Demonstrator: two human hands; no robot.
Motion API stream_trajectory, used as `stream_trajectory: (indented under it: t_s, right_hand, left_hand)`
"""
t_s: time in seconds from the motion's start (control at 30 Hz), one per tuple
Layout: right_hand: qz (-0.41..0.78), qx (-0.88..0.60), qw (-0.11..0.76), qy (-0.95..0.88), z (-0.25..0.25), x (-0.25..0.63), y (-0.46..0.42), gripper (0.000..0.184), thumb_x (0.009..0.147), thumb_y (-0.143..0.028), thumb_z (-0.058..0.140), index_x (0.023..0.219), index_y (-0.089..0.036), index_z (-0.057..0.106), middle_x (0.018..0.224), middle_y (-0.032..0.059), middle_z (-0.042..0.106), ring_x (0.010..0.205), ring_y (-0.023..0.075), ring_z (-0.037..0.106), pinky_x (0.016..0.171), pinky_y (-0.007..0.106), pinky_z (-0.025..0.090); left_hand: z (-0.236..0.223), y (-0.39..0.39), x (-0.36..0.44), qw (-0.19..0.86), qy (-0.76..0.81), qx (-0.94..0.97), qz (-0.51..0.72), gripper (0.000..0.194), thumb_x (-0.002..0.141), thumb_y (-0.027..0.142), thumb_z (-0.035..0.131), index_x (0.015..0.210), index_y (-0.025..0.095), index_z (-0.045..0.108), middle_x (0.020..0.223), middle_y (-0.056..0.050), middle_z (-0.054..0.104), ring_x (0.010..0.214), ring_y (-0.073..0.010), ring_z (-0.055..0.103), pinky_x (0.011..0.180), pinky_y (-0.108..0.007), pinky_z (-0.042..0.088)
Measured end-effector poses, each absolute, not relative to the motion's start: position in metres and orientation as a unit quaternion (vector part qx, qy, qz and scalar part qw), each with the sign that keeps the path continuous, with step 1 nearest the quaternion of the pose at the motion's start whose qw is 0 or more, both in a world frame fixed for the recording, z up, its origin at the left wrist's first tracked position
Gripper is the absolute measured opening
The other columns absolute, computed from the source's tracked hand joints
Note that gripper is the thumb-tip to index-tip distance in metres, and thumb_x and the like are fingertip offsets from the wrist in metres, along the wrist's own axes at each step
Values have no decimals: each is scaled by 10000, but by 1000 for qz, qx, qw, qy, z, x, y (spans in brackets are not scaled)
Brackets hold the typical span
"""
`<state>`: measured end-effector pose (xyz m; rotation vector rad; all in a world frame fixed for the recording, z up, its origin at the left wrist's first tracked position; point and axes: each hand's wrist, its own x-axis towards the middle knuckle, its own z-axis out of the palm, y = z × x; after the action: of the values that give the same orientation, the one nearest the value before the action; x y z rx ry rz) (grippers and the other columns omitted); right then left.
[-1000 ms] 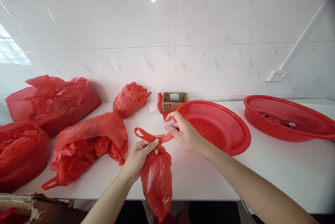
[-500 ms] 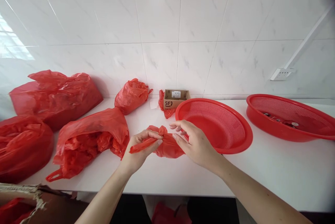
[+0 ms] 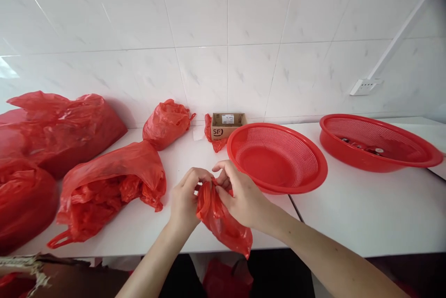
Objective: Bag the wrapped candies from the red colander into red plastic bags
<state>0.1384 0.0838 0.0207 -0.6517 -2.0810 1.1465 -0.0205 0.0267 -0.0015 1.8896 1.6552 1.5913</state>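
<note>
Both of my hands pinch the gathered top of a small red plastic bag (image 3: 226, 223) near the front of the white table. My left hand (image 3: 188, 195) grips it from the left with bent fingers. On the other side, my right hand (image 3: 240, 193) has thumb and fingertips closed on the same gathered plastic. The body of the bag hangs down to the right, over the table's front edge. What the bag contains cannot be made out. Just beyond my right hand stands a red perforated basket (image 3: 268, 168), with nothing visible inside.
Several filled red plastic bags, including an open one (image 3: 114, 172), crowd the left side. A small cardboard box (image 3: 219, 133) stands by the tiled wall. Another red basket (image 3: 362, 163) at the right holds small dark items. A torn carton (image 3: 62, 274) is at the lower left.
The small bag has swung toward me and now hangs downward. My right hand, earlier with fingers apart beside it, has closed on its top. The view has shifted slightly right.
</note>
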Motion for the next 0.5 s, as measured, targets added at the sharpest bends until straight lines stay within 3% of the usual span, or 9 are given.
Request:
stream_trajectory:
  t_s: [0.13,0.27,0.5]
  right_hand:
    - [558,-251,325,-721,18,139,92,259,935,-300,539,1181,-223,518,858,1,610,789,141,630,727,305,535]
    - [653,-209,256,-681,26,140,101,340,918,-461,562,1027,-153,658,849,44,653,756,163,666,660,305,568]
    - [627,-214,222,-716,45,137,94,283,908,-400,590,1001,-151,686,869,60,692,783,176,672,660,302,567]
  left_hand:
    - [-5,28,-20,47,565,630,531,184,813,116,591,937,247,628,879,-8,681,792,-161,648,640,-239,480]
    - [1,29,-29,34,546,654,522,157,843,183,594,944,246,697,910,-39,712,812,-179,674,681,-256,504]
    - [20,19,-40,87,559,665,488,198,783,230,687,978,241,719,890,-11,777,710,-168,708,636,-236,503]
